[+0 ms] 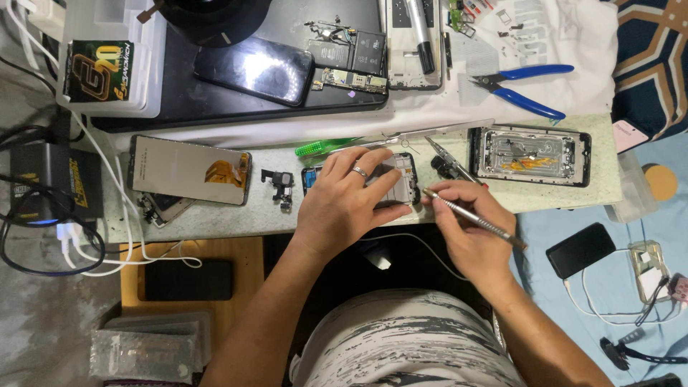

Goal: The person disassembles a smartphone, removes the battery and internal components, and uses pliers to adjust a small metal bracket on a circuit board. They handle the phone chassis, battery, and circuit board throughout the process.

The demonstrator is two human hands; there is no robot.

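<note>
- The opened phone frame [387,180] lies flat on the desk [545,197], its long axis running left to right along the front edge; which end is the top cannot be told, since the hand covers much of it.
- The left hand [345,204] rests palm-down on the phone frame, fingers spread only a little and curled over its left and middle part, pressing it to the desk. A ring sits on one finger.
- The right hand [466,229] is just right of the phone frame, its grip closed like a pen hold round a slim metal screwdriver [473,217].
- The screwdriver's long axis slants from lower right to upper left; its tip points at the right end of the phone frame and looks to touch it or hang just off it, which one I cannot tell.
- Left of the phone frame lie a small camera module [278,185] and, farther left, a detached display panel [190,170] with an orange flex cable.
- Right of the phone frame, well apart, lies a second stripped phone chassis [530,155].
- Behind the phone frame lie green tweezers [326,147], and farther back to the right, blue-handled pliers [527,86].
</note>
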